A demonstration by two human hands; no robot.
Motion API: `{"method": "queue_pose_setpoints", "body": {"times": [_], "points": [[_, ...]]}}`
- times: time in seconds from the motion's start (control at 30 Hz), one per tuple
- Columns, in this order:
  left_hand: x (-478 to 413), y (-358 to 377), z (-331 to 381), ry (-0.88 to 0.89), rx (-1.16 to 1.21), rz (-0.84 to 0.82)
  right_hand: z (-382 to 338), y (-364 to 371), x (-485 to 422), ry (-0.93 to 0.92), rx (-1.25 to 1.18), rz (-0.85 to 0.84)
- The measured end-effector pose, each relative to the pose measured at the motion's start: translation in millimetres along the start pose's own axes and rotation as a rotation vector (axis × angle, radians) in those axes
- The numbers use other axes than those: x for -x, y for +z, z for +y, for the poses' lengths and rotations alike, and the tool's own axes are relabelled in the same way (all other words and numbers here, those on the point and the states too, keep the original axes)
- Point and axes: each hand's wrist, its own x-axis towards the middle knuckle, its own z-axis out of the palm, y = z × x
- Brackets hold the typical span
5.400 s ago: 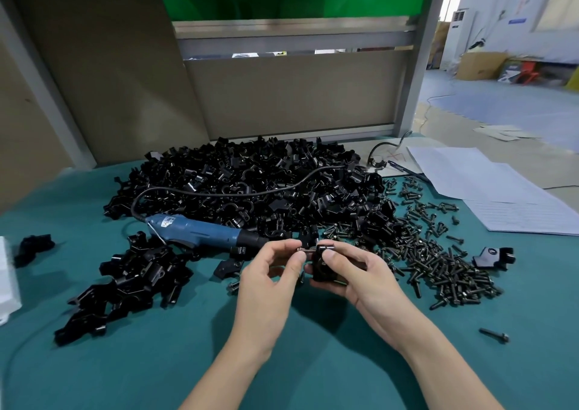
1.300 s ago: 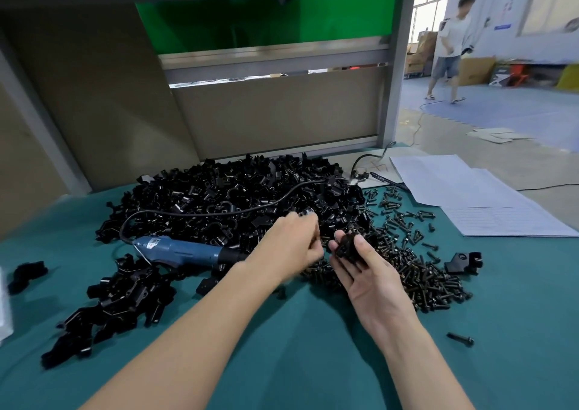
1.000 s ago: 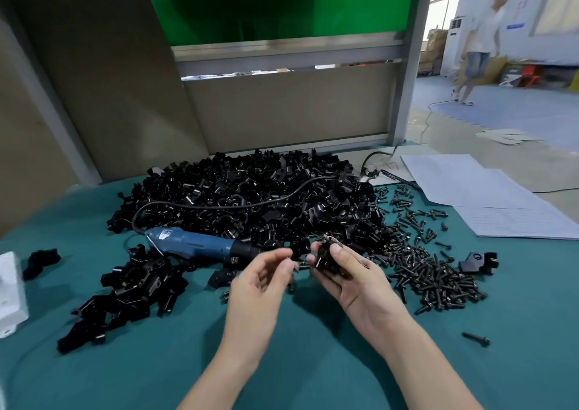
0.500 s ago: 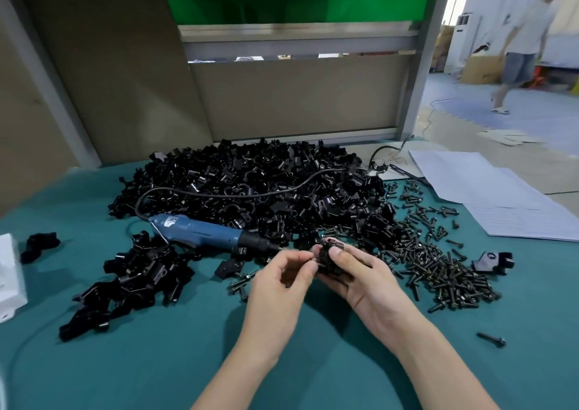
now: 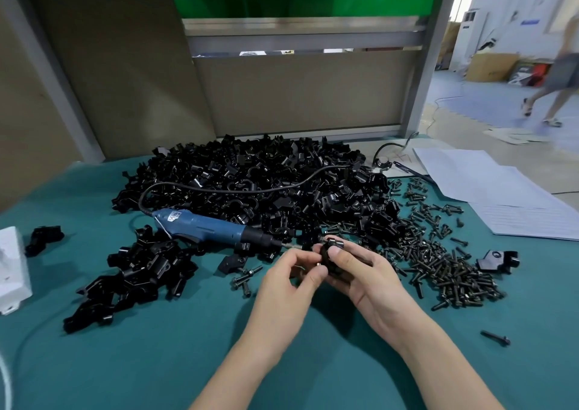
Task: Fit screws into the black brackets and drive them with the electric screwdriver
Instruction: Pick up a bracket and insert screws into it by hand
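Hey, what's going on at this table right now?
A person is assembling by hand. The right hand holds a black bracket while the left hand pinches at it, apparently fitting a screw mostly hidden by its fingers. The blue electric screwdriver lies unheld on the green table, against the big bracket pile, with loose screws to the right.
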Motion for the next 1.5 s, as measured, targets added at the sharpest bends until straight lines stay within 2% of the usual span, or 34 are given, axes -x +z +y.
{"method": "queue_pose_setpoints", "body": {"times": [0.13, 0.43, 0.6, 0.77, 1.5], "points": [[-0.6, -0.3, 1.8, -0.046, 0.087, 0.014, -1.4, 2.1, 1.4, 0.005, 0.006, -0.017], [1.5, -1.9, 0.5, -0.001, -0.069, 0.016, 0.0, 2.8, 0.9, 0.019, 0.033, 0.021], [0.0, -1.5, 1.9, -0.011, 0.020, -0.034, -1.6, 3.1, 0.4, 0.020, 0.015, 0.059], [-0.3, 0.5, 1.7, -0.050, 0.096, 0.016, -1.5, 3.1, 0.2, -0.008, -0.002, 0.091], [0.8, -2.4, -1.7, 0.049, -0.087, -0.042, 2.0, 1.6, -1.2, -0.013, 0.045, 0.113]]}}
